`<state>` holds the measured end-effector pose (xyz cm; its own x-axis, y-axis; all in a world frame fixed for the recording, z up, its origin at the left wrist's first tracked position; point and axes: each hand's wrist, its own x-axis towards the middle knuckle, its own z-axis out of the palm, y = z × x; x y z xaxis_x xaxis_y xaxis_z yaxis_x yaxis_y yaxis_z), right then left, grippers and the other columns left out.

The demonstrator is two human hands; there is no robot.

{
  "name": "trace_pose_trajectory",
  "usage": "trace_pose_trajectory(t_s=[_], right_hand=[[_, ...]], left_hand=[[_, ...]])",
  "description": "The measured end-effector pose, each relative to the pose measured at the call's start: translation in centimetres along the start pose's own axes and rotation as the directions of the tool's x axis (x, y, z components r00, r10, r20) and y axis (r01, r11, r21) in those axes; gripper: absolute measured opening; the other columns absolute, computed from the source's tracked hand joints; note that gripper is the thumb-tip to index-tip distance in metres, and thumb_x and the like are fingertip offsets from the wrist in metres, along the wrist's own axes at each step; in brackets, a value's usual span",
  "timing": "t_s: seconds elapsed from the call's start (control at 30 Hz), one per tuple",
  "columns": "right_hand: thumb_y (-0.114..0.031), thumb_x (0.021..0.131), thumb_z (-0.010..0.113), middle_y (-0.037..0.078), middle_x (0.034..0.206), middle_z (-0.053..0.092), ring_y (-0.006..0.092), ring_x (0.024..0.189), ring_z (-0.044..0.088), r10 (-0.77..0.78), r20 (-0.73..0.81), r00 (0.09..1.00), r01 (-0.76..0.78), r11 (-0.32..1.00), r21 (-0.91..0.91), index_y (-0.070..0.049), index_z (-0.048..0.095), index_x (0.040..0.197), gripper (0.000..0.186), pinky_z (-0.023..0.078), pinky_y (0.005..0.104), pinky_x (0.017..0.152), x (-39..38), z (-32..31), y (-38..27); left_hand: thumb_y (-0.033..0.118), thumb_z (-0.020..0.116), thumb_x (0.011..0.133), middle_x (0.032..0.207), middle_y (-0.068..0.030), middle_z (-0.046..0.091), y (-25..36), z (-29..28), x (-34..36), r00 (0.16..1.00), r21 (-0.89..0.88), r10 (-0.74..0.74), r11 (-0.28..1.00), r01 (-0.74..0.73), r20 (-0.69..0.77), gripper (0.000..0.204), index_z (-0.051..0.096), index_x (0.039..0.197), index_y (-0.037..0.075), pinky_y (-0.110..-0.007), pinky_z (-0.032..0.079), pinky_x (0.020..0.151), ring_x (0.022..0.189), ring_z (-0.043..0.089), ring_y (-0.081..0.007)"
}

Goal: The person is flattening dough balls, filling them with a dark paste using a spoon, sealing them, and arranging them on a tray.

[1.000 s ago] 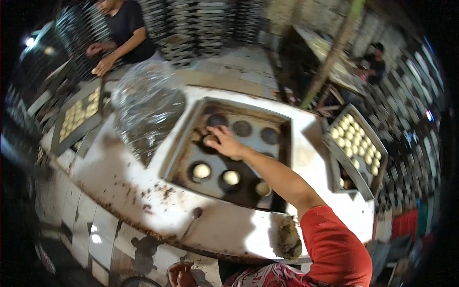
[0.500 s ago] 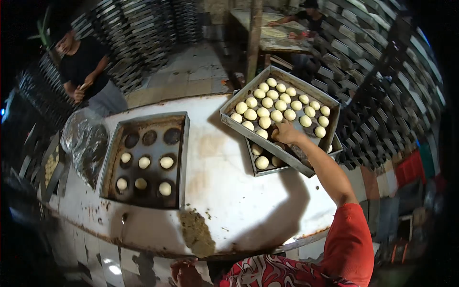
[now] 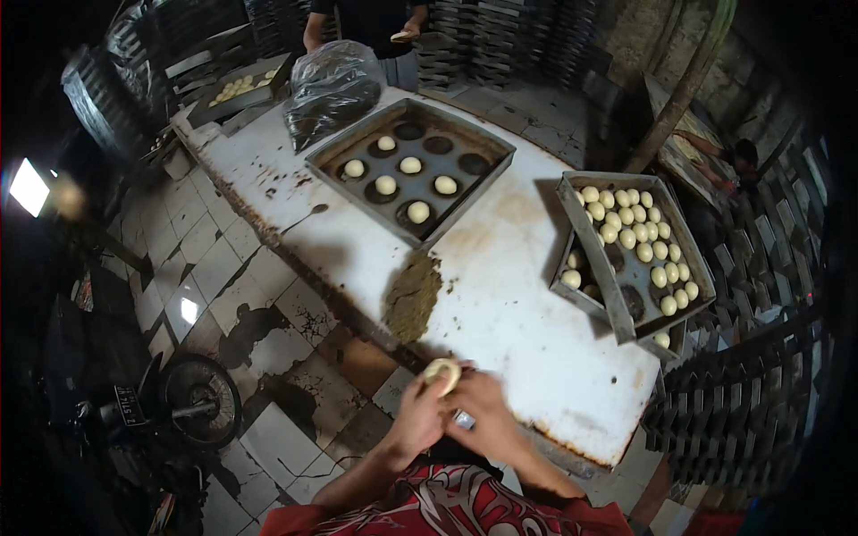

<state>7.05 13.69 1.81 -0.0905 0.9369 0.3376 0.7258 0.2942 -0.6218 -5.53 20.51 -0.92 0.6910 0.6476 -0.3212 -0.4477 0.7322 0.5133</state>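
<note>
Over the table's near edge, my left hand (image 3: 418, 418) grips a flattened round of pale dough (image 3: 442, 375) with its thumb and fingers. Close against it, my right hand (image 3: 487, 415) has its fingers curled at the dough's right side, slightly blurred. Something small and shiny shows between the hands; I cannot make out what it is. Just beyond them a brown crumbly filling (image 3: 413, 299) lies heaped on the white table (image 3: 500, 304). To the right, a metal tray (image 3: 617, 308) of dough balls rests askew on another tray (image 3: 565, 290) with more balls.
A baking tray (image 3: 508, 165) with round hollows, some holding dough balls, stands mid-table. Near it are a spoon (image 3: 308, 217) and a clear plastic bag (image 3: 331, 85). A co-worker (image 3: 375, 27) stands across the table. A motorcycle (image 3: 201, 402) is at lower left; a wooden post (image 3: 679, 89) rises behind.
My right hand has left the stacked trays and come back to my left hand, where a flattened dough round now shows. The view has turned, shifting the table; the co-worker now stands beside the plastic bag.
</note>
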Motion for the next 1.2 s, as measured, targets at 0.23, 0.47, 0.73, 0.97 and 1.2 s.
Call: trace_pose_trajectory(t_s=[0.23, 0.47, 0.73, 0.97, 1.2], right_hand=[[-0.019, 0.094, 0.051, 0.007, 0.088, 0.061, 0.0156, 0.084, 0.057, 0.492, -0.233, 0.839, -0.208, 0.685, 0.698, 0.002, 0.058, 0.096, 0.022, 0.046, 0.0278, 0.078, 2.5, 10.8, -3.2], [-0.033, 0.081, 0.063, 0.021, 0.095, 0.054, 0.0346, 0.090, 0.050, 0.345, -0.248, 0.905, -0.383, 0.916, -0.121, 0.000, 0.061, 0.102, 0.039, 0.042, 0.0398, 0.081, 8.8, 9.1, 10.6], [-0.053, 0.060, 0.076, 0.021, 0.123, 0.041, 0.0373, 0.110, 0.037, 0.304, 0.395, 0.867, -0.137, 0.908, -0.396, -0.001, 0.052, 0.123, 0.085, 0.036, 0.0423, 0.095, 14.9, 3.5, 18.0], [-0.035, 0.065, 0.079, 0.014, 0.108, 0.048, 0.0304, 0.102, 0.041, 0.136, 0.294, 0.946, -0.070, 0.972, -0.225, -0.001, 0.065, 0.091, 0.046, 0.038, 0.0407, 0.089, 14.1, 6.1, 19.7], [-0.025, 0.073, 0.075, 0.011, 0.099, 0.054, 0.0275, 0.102, 0.044, 0.182, 0.053, 0.982, -0.176, 0.979, -0.102, -0.001, 0.068, 0.089, 0.030, 0.039, 0.0369, 0.089, 10.8, 3.8, 18.6]], left_hand=[[-0.004, 0.041, 0.086, 0.127, -0.0161, 0.050, -4.5, -4.5, -10.3, 0.854, 0.834, 0.518, 0.448, -0.322, 0.051, 0.041, 0.042, 0.126, -0.009, -0.029, 0.036, 0.099, 0.117, 0.048, -0.0204], [-0.001, 0.045, 0.081, 0.131, -0.0192, 0.046, -3.4, -9.5, -15.4, 0.986, -0.332, 0.143, 0.929, -0.165, -0.089, 0.047, 0.041, 0.127, -0.008, -0.037, 0.035, 0.105, 0.121, 0.046, -0.0287], [0.003, 0.057, 0.078, 0.110, -0.0195, 0.057, -8.5, -16.3, -17.2, 0.834, -0.025, 0.080, 0.993, -0.112, -0.546, 0.042, 0.047, 0.118, -0.007, -0.042, 0.045, 0.095, 0.106, 0.057, -0.0311], [-0.002, 0.051, 0.067, 0.122, -0.0233, 0.050, -4.0, -8.9, -10.1, 0.781, 0.091, 0.326, 0.939, -0.330, -0.532, 0.058, 0.042, 0.124, -0.003, -0.042, 0.042, 0.099, 0.113, 0.052, -0.0331], [0.004, 0.048, 0.077, 0.127, -0.0189, 0.048, 2.1, -5.2, -3.2, 0.938, -0.049, 0.328, 0.941, -0.335, -0.116, 0.055, 0.038, 0.130, -0.004, -0.042, 0.039, 0.101, 0.118, 0.048, -0.0291]])
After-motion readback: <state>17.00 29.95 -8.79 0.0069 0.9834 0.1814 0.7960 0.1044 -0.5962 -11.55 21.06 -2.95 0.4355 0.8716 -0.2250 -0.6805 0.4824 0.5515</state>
